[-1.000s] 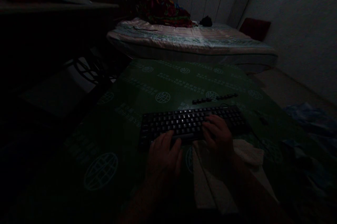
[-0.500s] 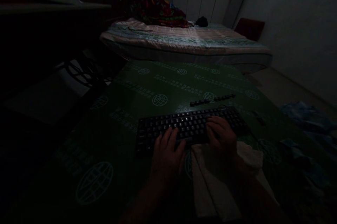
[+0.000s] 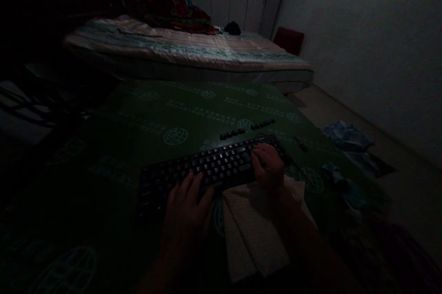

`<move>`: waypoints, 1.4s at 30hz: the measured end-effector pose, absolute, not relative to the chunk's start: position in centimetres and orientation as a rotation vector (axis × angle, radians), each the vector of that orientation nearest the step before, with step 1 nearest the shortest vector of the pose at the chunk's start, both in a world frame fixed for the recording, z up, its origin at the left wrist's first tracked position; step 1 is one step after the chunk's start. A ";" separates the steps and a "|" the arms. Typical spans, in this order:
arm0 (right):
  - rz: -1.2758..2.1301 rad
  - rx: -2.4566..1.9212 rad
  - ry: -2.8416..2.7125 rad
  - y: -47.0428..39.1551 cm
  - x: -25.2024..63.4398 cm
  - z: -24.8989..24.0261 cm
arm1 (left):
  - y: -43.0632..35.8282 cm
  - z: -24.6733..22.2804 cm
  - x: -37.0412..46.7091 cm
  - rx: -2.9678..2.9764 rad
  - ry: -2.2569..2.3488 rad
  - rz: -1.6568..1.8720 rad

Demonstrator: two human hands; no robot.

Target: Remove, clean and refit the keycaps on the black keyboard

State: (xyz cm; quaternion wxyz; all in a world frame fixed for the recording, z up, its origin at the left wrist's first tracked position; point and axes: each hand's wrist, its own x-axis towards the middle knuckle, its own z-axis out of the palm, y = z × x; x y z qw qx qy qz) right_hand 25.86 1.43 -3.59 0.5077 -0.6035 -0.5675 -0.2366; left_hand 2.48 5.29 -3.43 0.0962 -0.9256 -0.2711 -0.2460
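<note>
A black keyboard (image 3: pixel 214 165) lies slantwise on the green table in dim light. My left hand (image 3: pixel 188 206) rests at its front edge, fingers spread and fingertips on the lower keys. Over the keyboard's right part, my right hand (image 3: pixel 268 167) is closed, with thumb and fingers drawn together. Whatever those fingers pinch, if anything, is hidden. Beneath the right wrist lies a pale folded cloth (image 3: pixel 253 234). Behind the keyboard, small black keycaps (image 3: pixel 232 134) form a broken row.
The green table (image 3: pixel 138 114) has white globe prints. A few dark small pieces (image 3: pixel 302 145) lie right of the keyboard. Crumpled cloths (image 3: pixel 345 188) sit near the table's right edge. Beyond the table stands a bed (image 3: pixel 207 54) with a red patterned blanket (image 3: pixel 169 10).
The view has swung to the right, so everything appears further left. Both hands stay at about the same places on the keyboard, the right one still closed.
</note>
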 end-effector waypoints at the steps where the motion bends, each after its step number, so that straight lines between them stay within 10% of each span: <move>1: -0.574 -1.454 -1.367 1.5 25.9 -3.6 | 5.4 -3.5 2.5 -2.740 -0.793 -0.737; 42: -0.429 -1.593 -1.563 -0.3 23.0 -4.6 | 7.5 -4.7 3.3 -2.713 -0.669 -0.835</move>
